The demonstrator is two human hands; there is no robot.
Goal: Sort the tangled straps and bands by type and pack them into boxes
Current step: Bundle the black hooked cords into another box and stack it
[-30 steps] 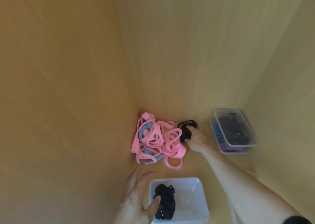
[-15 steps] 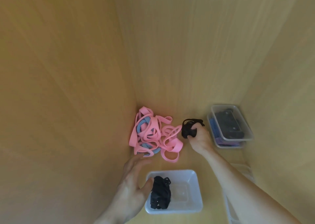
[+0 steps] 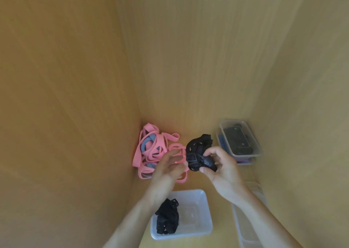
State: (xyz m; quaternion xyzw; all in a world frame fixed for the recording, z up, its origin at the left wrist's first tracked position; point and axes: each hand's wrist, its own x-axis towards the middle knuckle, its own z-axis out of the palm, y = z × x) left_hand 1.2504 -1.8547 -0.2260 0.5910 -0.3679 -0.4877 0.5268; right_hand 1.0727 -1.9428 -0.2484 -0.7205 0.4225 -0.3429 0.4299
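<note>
One wide-angle camera, worn on the person's head, looks forward and steeply down into a wooden corner. The wood panels fill the upper half of the frame. Both forearms enter from the bottom edge. The left hand [image 3: 166, 169] and the right hand [image 3: 224, 172], gripping a black strap bundle [image 3: 196, 151], are close below centre. An open white box [image 3: 206, 210] lies nearest, at lower middle.

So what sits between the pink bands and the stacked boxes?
A black strap bundle, gripped by the right hand, as the head view shows.
</note>
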